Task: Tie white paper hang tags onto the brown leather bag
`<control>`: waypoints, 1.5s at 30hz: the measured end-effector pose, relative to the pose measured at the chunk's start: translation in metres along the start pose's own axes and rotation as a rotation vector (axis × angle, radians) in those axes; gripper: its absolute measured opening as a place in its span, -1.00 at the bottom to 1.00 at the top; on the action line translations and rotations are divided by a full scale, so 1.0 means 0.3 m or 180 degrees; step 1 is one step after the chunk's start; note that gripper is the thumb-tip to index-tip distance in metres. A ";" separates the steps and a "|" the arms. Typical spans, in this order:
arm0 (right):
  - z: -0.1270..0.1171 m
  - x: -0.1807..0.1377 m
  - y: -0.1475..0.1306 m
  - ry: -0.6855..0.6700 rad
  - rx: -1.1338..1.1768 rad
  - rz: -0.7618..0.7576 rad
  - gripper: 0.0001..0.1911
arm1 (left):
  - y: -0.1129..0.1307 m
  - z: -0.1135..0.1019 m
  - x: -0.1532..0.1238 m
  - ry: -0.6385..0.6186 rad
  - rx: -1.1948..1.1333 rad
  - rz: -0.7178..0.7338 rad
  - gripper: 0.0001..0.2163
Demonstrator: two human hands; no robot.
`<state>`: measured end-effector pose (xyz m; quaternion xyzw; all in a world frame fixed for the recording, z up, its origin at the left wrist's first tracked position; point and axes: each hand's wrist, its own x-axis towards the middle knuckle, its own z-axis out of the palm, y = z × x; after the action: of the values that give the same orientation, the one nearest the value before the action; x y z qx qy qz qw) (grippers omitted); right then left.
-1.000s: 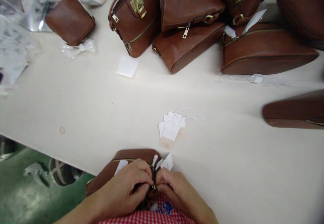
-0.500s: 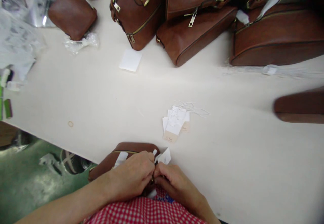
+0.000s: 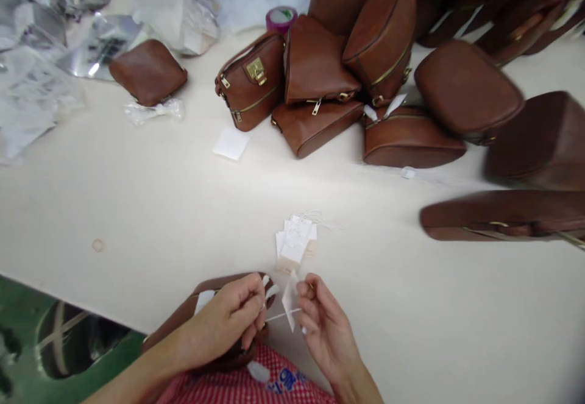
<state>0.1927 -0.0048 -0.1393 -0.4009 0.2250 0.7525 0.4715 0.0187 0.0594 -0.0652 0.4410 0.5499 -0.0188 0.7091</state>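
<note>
Bag (image 3: 177, 317) looks smooth leather; tag (image 3: 289, 301), matt paper.

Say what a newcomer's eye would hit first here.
Probably the pile of brown bags across the table's far middle and right, with a gold lock plate on the bag at its left. Next, the left hand and right hand at bottom centre, a white tag and thin string between them. Then the purple tape roll, top centre.

The brown bag (image 3: 176, 317) is lying slantwise at the lower edge of the view, partly hidden. Just to its right, a white tag (image 3: 289, 305) is hanging tilted, and its thin white string (image 3: 276, 317) is stretching straight toward the bag.
</note>
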 end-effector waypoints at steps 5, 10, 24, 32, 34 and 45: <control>0.071 -0.018 0.024 -0.0229 0.0367 0.0012 -0.65 | -0.009 0.062 -0.004 0.0383 -0.0326 0.0099 -0.87; 0.096 -0.043 0.056 -0.0537 0.0275 -0.0395 -0.62 | -0.044 0.101 -0.011 0.0649 -0.0669 0.0378 -0.91; 0.111 -0.117 0.076 -0.1126 -0.0392 -0.0569 -0.46 | -0.031 0.157 -0.068 0.1054 0.1543 0.1855 -0.84; 0.073 -0.131 0.067 -0.0963 -0.1308 -0.0859 -0.64 | -0.027 0.127 -0.033 0.0865 -0.0504 0.0752 -0.89; 0.073 -0.132 0.068 -0.0989 -0.1767 -0.1031 -0.69 | -0.028 0.113 -0.014 0.0907 -0.0832 0.0580 -0.87; 0.081 -0.067 0.079 -0.0617 -0.2232 -0.1182 -0.61 | -0.037 0.114 0.020 0.0896 -0.1118 0.0654 -0.78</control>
<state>0.1666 -0.0088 -0.1099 -0.4984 -0.1669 0.7200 0.4531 0.0415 0.0333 -0.0764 0.3628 0.5904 0.2108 0.6894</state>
